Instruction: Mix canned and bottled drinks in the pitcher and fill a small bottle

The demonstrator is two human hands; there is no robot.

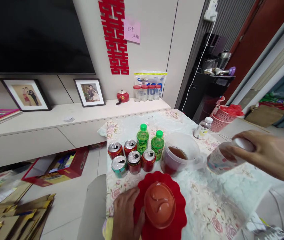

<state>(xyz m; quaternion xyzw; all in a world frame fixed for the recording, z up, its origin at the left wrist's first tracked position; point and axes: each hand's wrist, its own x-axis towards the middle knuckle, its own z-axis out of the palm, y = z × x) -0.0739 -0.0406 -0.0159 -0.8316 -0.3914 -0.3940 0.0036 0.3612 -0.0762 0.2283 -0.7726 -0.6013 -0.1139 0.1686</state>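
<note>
As right hand (264, 156) clasps bottle (219, 160), fingers (244, 135) curled

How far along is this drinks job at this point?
Done, it seems: the five cans look opened, and the jug holds brown liquid partway up. In hand: the right hand holds a small bottle tilted beside the jug, nothing visibly pouring; the left hand rests on the red lid. Left: both green bottles are capped, and a white-capped bottle sits beyond the jug.

Cans (134, 162) left of jug (167, 164), lidded dish (160, 204) before both, all on table (212, 200).
</note>
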